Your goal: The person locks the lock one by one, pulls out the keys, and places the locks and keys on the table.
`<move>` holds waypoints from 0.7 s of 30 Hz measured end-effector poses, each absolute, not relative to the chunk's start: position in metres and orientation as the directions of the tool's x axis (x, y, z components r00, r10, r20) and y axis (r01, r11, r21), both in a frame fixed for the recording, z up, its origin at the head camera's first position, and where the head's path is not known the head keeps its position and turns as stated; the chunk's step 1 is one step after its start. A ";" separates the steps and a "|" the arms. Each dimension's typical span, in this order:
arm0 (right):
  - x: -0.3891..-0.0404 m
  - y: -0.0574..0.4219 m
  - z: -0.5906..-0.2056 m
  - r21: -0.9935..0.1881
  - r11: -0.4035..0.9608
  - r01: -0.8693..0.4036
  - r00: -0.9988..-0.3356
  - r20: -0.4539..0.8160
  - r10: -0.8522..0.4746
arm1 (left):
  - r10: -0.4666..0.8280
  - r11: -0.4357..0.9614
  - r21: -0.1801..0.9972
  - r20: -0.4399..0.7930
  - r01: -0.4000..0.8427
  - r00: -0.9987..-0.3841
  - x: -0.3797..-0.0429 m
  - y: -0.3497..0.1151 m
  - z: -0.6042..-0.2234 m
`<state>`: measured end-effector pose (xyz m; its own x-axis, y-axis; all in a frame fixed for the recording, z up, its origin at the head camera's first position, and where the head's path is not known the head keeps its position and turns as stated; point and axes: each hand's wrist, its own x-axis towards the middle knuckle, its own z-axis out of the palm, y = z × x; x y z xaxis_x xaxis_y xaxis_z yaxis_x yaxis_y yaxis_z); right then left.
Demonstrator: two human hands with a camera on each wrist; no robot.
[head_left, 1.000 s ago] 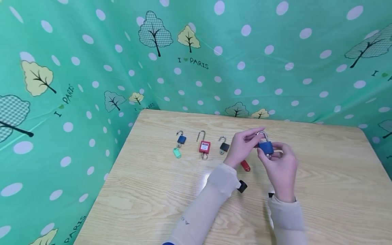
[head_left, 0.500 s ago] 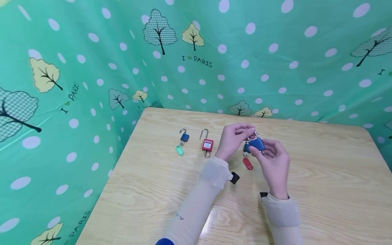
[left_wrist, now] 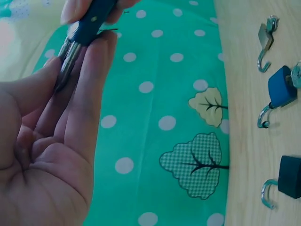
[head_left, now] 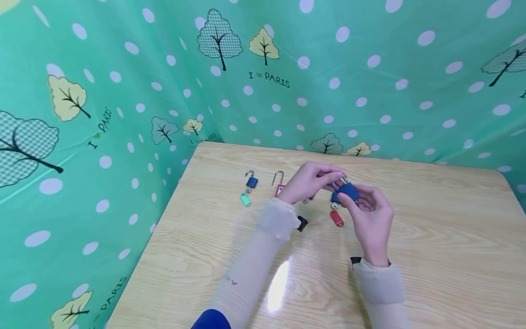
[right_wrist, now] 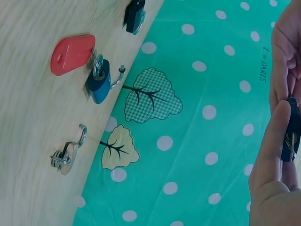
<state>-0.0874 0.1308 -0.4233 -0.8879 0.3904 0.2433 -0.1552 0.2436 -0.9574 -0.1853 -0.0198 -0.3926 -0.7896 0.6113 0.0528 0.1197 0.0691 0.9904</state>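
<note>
Both hands hold a blue padlock (head_left: 348, 192) above the table, tilted. My left hand (head_left: 309, 181) pinches its steel shackle (left_wrist: 70, 63) between thumb and fingers. My right hand (head_left: 371, 219) grips the blue body by its lower end, thumb in front. Whether the shackle is latched cannot be told. Just below the hands lies another blue padlock (head_left: 335, 199) with a red key tag (head_left: 337, 218); its raised shackle shows in the right wrist view. A black padlock (left_wrist: 290, 176) is mostly hidden behind my left hand in the head view.
To the left lie a red padlock (head_left: 280, 189), partly covered by my left hand, and a small blue padlock (head_left: 252, 182) with a green tag (head_left: 245, 199). A brass-coloured padlock (right_wrist: 68, 157) lies near the back edge. Green patterned cloth (head_left: 302, 101) hangs behind the table.
Both hands have carried the blue padlock to the left, and it is now more tilted. My left forearm has swung left, uncovering the red tag and partly covering the red padlock.
</note>
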 end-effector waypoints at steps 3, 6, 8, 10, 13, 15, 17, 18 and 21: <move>-0.088 0.130 -0.422 -0.969 0.198 -0.150 -0.896 0.218 0.386 | 0.647 0.107 0.984 0.041 0.144 -0.762 -0.187 -0.024 -0.387; -0.087 0.129 -0.422 -0.979 0.155 -0.134 -0.904 0.185 0.385 | 0.664 0.130 0.981 0.023 0.146 -0.747 -0.188 -0.028 -0.382; -0.086 0.129 -0.422 -0.981 0.145 -0.125 -0.905 0.173 0.388 | 0.668 0.149 0.978 0.011 0.148 -0.744 -0.186 -0.028 -0.379; -0.086 0.129 -0.422 -0.982 0.148 -0.119 -0.903 0.169 0.395 | 0.666 0.185 0.966 0.012 0.180 -0.746 -0.185 -0.027 -0.376; -0.085 0.129 -0.420 -0.982 0.145 -0.119 -0.896 0.169 0.410 | 0.653 0.252 0.935 0.026 0.250 -0.757 -0.182 -0.024 -0.373; -0.085 0.131 -0.419 -0.987 0.112 -0.118 -0.896 0.155 0.417 | 0.646 0.282 0.917 0.034 0.281 -0.762 -0.181 -0.022 -0.373; -0.084 0.132 -0.417 -0.990 0.072 -0.118 -0.898 0.138 0.418 | 0.646 0.287 0.913 0.039 0.290 -0.762 -0.180 -0.021 -0.374; -0.084 0.132 -0.416 -0.992 0.055 -0.116 -0.899 0.128 0.418 | 0.647 0.277 0.919 0.037 0.281 -0.762 -0.180 -0.020 -0.376; -0.081 0.134 -0.411 -0.993 0.063 -0.102 -0.904 0.119 0.411 | 0.648 0.202 0.957 0.028 0.207 -0.761 -0.179 -0.020 -0.385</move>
